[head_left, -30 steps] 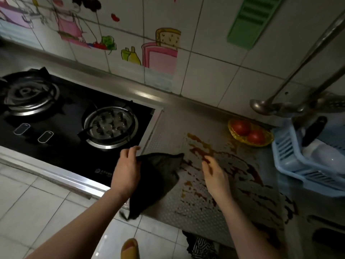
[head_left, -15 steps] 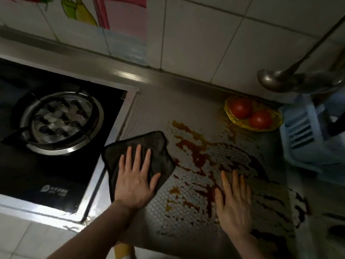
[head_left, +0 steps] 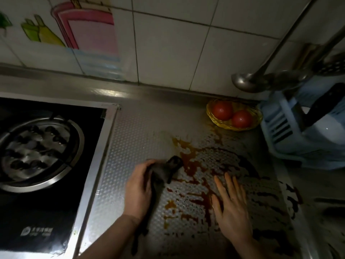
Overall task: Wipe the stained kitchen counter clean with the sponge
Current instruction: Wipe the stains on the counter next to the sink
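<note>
A patterned steel counter carries a wide brown-red stain across its middle and right side. My left hand grips a dark cloth, bunched up, at the stain's left edge; part of the cloth hangs down toward the counter's front edge. My right hand lies flat on the stained area, fingers straight and spread, holding nothing.
A black gas hob with a steel burner ring fills the left. A yellow basket with two tomatoes sits at the back. A pale blue dish rack stands at the right, with ladles hanging above it.
My left hand went from pressing flat on the spread cloth to gathering it into a bunch and gripping it. The right hand stays flat on the stain. The view moved closer.
</note>
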